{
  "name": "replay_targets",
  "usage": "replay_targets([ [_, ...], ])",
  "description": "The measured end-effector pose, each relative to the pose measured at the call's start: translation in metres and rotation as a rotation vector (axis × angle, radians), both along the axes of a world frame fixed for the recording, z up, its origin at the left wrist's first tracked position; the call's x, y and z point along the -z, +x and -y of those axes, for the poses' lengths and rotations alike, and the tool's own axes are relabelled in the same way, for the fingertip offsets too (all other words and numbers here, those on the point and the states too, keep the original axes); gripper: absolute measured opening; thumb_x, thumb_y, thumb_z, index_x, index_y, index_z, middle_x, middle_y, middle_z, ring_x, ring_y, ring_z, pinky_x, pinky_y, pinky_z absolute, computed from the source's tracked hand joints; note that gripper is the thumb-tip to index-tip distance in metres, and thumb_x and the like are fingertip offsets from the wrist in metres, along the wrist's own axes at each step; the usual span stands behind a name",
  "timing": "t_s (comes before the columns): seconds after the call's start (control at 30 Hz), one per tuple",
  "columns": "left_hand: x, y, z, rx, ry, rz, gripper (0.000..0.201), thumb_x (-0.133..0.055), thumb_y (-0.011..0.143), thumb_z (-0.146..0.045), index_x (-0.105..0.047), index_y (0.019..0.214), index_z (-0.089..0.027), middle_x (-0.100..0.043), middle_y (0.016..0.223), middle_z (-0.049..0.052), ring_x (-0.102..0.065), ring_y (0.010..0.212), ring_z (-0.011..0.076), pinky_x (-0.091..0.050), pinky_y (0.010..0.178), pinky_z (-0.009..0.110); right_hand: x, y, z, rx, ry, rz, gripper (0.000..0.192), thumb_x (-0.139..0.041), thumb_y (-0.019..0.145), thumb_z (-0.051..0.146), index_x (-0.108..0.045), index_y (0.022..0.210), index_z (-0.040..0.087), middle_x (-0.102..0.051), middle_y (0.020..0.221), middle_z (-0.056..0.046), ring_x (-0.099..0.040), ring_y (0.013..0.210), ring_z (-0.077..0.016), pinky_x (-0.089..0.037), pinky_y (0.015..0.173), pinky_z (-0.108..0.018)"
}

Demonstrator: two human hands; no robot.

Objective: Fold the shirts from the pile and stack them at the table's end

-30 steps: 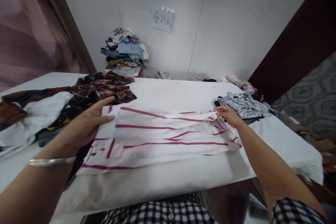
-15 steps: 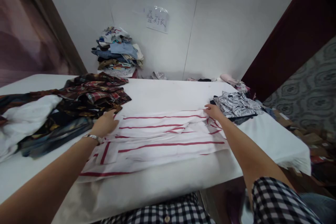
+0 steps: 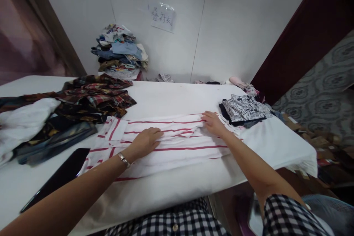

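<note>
A white shirt with red stripes (image 3: 177, 155) lies partly folded across the table in front of me, its long side running left to right. My left hand (image 3: 145, 142) rests palm down on the middle-left of the cloth, fingers stretched out. Near the shirt's far right part, my right hand (image 3: 212, 122) lies on the fabric with its fingers extended. Neither hand grips the cloth. Some creases and a bunched fold show between the two hands.
Dark plaid shirts (image 3: 96, 96) and a white garment (image 3: 30, 121) are heaped at left, near a flat black object (image 3: 61, 177). Folded patterned clothes (image 3: 246, 108) sit at right. A tall clothes pile (image 3: 121, 51) stands at the back by the wall, under a paper sign (image 3: 162, 17).
My left hand has left the shirt's left edge and moved right onto its middle. My right hand has shifted left from the right side. The black object at left has come into view.
</note>
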State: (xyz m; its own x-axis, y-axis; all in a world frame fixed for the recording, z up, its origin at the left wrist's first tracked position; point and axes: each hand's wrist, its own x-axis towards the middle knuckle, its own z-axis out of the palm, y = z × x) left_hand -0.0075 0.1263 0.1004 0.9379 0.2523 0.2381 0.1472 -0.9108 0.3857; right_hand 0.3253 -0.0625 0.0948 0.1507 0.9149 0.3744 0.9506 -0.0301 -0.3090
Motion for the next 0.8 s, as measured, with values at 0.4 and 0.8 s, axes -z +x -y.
replay_targets([
  [0.4, -0.005, 0.001, -0.008, -0.118, 0.135, -0.127, 0.026, -0.052, 0.079, -0.016, -0.070, 0.097, -0.022, -0.069, 0.098, 0.010, -0.060, 0.098, 0.0238, -0.047, 0.089, 0.038, 0.011, -0.037, -0.012, -0.044, -0.129, 0.033, 0.032, -0.056, 0.084, 0.017, -0.069, 0.113, 0.022, -0.060, 0.132, -0.011, -0.044, 0.132, -0.0284, -0.030, 0.109, -0.049],
  [0.8, -0.003, -0.037, 0.005, -0.046, 0.380, -0.165, 0.028, -0.043, 0.089, -0.012, -0.067, 0.103, -0.019, -0.069, 0.102, 0.009, -0.063, 0.094, 0.0223, -0.051, 0.082, 0.036, 0.003, -0.054, 0.021, -0.092, -0.141, -0.001, 0.033, -0.047, 0.086, 0.014, -0.067, 0.110, 0.023, -0.068, 0.120, -0.009, -0.059, 0.115, -0.0221, -0.028, 0.110, -0.053],
])
